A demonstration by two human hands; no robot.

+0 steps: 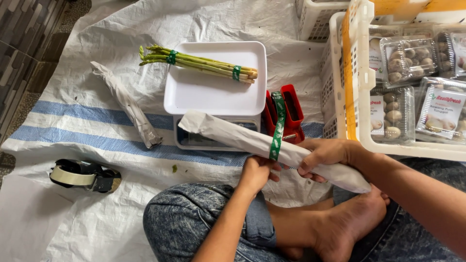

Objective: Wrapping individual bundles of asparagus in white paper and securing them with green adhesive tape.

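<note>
Gripping a long white paper-wrapped bundle (272,143) above the lap, the right hand (326,157) clamps it while the left hand (256,171) apparently pinches green tape (277,130) around it, near the red dispenser (287,112).

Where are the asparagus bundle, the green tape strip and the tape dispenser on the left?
asparagus bundle (201,63): head view, middle of the stalks on the white tray.
green tape strip (278,127): head view, the stretch above the paper-wrapped bundle.
tape dispenser (83,175): head view, its roll of pale tape.
</note>
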